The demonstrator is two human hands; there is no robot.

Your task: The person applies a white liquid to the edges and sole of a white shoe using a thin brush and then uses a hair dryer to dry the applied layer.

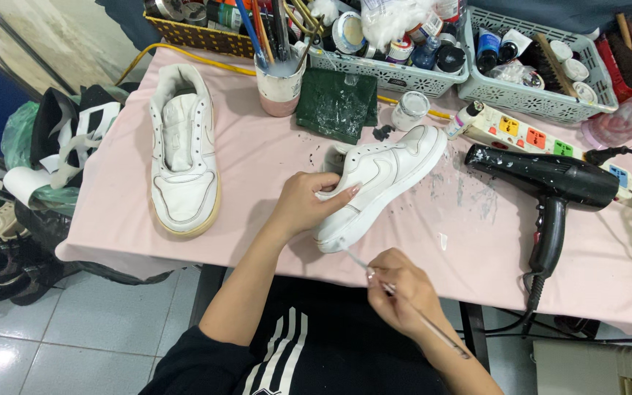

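— Right hand [398, 292]: how is it closed?
— Pinched on a thin paintbrush [404, 301], tip at the sneaker's toe edge.
— And the white sneaker [382, 183]?
— Clasped on its side by the left hand [309, 201] (touch-up painting is judged underway); steady strokes are called for next.

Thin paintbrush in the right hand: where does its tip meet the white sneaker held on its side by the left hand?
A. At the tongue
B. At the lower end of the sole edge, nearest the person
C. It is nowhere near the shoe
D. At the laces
B: the thin paintbrush, pinched in the right hand, points its tip at the near sole edge of the white sneaker, which the left hand steadies on the pink table cover.
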